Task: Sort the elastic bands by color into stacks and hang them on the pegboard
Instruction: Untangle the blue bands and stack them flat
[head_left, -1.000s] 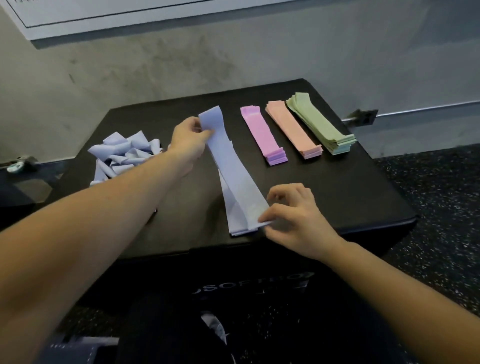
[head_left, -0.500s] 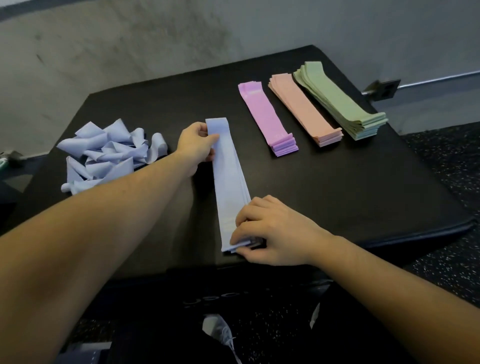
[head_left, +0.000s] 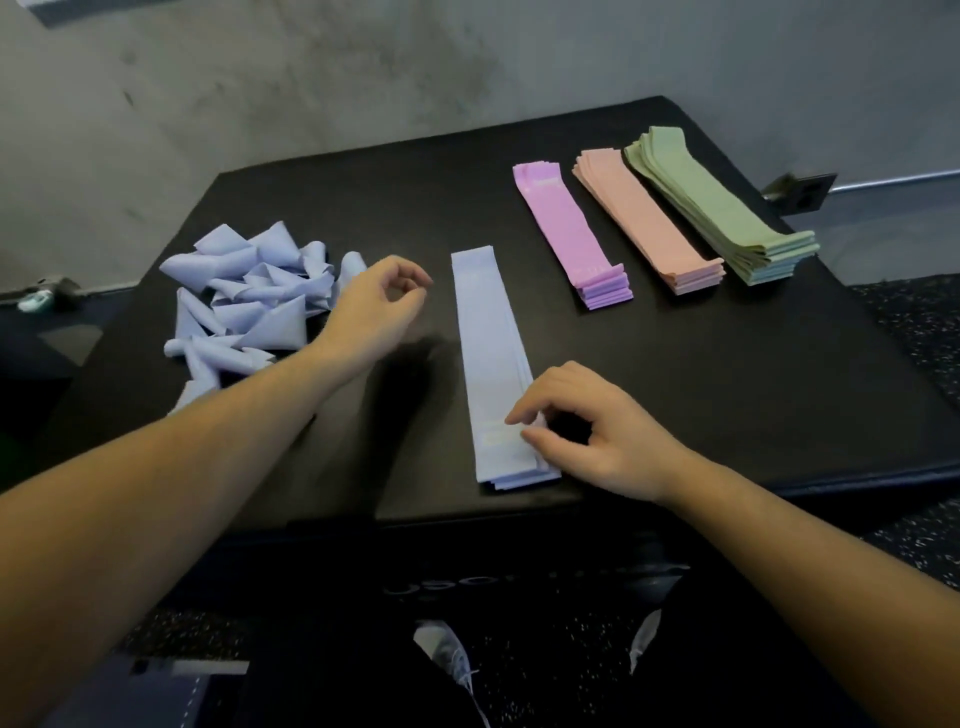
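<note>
- Two hands work over a black padded surface (head_left: 675, 395). The right hand (head_left: 592, 436) rests at the near end of the lavender stack (head_left: 491, 364); its fingers (head_left: 524, 413) are curled, with the tips and thumb touching the stack's right edge. Whether they pinch a band there I cannot tell.
- The left hand (head_left: 376, 306) hovers between the lavender stack and the loose pile (head_left: 249, 306); its fingers are loosely curled, thumb near forefinger, holding nothing.
- The lavender stack is a long, flat strip of several smooth layers, its near end close to the surface's front edge. A pale printed patch shows near that end; its writing is too blurred to read.
- The loose pile, same lavender colour, lies at the left of the surface: bands folded and crumpled into cones and loops.
- Farther right, three tidy stacks lie side by side at a slant: purple stack (head_left: 566, 234), peach stack (head_left: 649, 221), green stack (head_left: 722, 202) with pale blue layers beneath it.
- Faint lettering marks the surface's front face, unreadable.
</note>
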